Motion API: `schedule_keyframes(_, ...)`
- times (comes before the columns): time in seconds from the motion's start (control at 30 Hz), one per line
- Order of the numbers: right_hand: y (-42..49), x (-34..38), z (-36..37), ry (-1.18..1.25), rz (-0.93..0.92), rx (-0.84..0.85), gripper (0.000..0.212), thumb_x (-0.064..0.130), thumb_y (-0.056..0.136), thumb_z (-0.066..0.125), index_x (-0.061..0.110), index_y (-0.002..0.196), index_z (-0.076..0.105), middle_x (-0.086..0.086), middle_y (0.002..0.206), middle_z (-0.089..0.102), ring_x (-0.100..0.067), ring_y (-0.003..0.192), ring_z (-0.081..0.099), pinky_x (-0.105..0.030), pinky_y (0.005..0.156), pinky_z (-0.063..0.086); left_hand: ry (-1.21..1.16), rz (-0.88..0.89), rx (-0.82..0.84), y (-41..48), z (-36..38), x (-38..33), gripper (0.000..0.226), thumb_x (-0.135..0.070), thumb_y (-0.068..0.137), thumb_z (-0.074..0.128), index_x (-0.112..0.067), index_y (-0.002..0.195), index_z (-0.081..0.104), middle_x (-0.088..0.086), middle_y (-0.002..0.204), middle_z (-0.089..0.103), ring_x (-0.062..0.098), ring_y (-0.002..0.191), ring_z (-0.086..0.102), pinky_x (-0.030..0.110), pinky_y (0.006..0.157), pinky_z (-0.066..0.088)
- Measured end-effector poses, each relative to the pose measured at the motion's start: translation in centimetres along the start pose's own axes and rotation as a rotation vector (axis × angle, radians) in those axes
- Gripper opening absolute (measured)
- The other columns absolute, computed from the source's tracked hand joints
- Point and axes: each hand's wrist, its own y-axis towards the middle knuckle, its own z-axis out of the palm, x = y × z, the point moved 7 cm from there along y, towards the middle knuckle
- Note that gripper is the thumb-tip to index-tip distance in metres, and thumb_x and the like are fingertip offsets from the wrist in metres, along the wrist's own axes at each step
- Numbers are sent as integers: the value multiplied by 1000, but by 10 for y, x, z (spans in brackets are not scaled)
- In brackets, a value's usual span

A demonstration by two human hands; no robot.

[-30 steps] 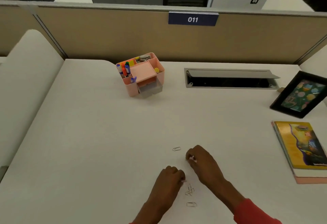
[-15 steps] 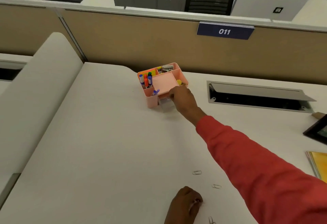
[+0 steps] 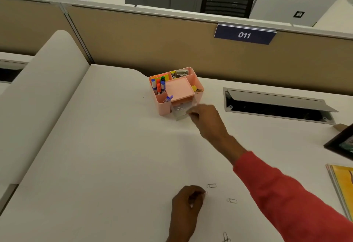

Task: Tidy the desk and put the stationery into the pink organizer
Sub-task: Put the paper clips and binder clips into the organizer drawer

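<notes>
3 paper clips (image 3: pixel 211 185) remain low on the worktop (image 3: pixel 95 155); our right hand (image 3: pixel 205 116), fingers loosely curled and now empty, has just reached the pink organizer (image 3: pixel 176 90) drawer (image 3: pixel 180 110), while our left hand (image 3: pixel 188 199) pinches more.

The pink organizer (image 3: pixel 178 89) sits at the back of the worktop, markers standing upright in its left slots, its clear little drawer (image 3: pixel 180 110) pulled out with paper clips inside. Loose paper clips (image 3: pixel 211 185) lie flat near the front edge.

Navy sign (image 3: pixel 244 34) on the partition reads "011".
</notes>
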Motion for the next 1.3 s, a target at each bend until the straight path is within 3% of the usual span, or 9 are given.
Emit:
schedule_keyframes(0.17,-104,-35,21,88,137,285,19,15,96,62,17,108,77,3,110,75,-9,97,69,-27,92,55,-79,-100,-114,9,-8,-16,21,-11,89,71,-27,99,79,-14,94,77,3,87,72,23,84,57)
schedule_keyframes(0.47,-169,-67,25,242,317,272,11,11,89,72,17,94,79,7,88,75,-2,81,70,-17,78,56,-147,-106,-204,10,2,-38,14,-8,85,75,-21,91,74,-5,83,76,10,81,74,27,80,60)
schedule_keyframes(0.63,-144,-59,18,183,266,414,10,8,88,70,13,92,77,2,82,74,-6,70,67,-17,68,55,-162,-111,-295,12,-2,-39,15,-13,86,75,-25,96,73,-9,86,76,7,82,73,23,78,57)
schedule_keyframes(0.77,-81,-42,-2,160,221,208,13,1,90,66,9,93,77,2,85,69,-2,69,60,-13,68,47,-75,-98,-328,15,-8,-39,15,-23,88,74,-33,98,70,-15,89,74,-1,86,69,12,74,53)
schedule_keyframes(0.93,10,-16,-17,149,198,-50,17,-2,90,62,7,92,76,-6,93,71,-17,82,64,-24,74,52,14,-95,-224,15,1,-23,19,-16,87,73,-31,98,68,-13,91,72,2,86,66,8,70,51)
schedule_keyframes(1.03,43,-6,-2,1,169,-65,17,4,92,61,12,96,75,-7,101,72,-22,91,66,-26,74,51,64,-121,-169,16,8,-7,25,-13,85,74,-33,98,67,-13,92,71,9,85,67,10,73,51)
schedule_keyframes(1.17,63,-5,27,-258,175,109,18,10,94,50,13,107,62,-12,108,65,-31,99,63,-38,79,54,102,-101,-166,15,10,3,27,-12,82,75,-33,98,68,-17,93,70,7,86,65,12,78,51)
schedule_keyframes(1.23,60,-5,34,-154,269,72,20,20,94,50,18,113,53,-9,112,64,-25,100,62,-35,81,58,88,-100,-177,15,10,5,28,-11,81,75,-32,98,68,-17,93,70,6,87,65,13,79,52)
schedule_keyframes(1.3,57,-15,43,-22,390,34,27,26,94,49,18,120,54,-6,112,64,-20,91,61,-26,69,58,77,-104,-181,16,10,6,27,-11,82,75,-32,99,68,-18,94,70,5,89,66,13,80,52)
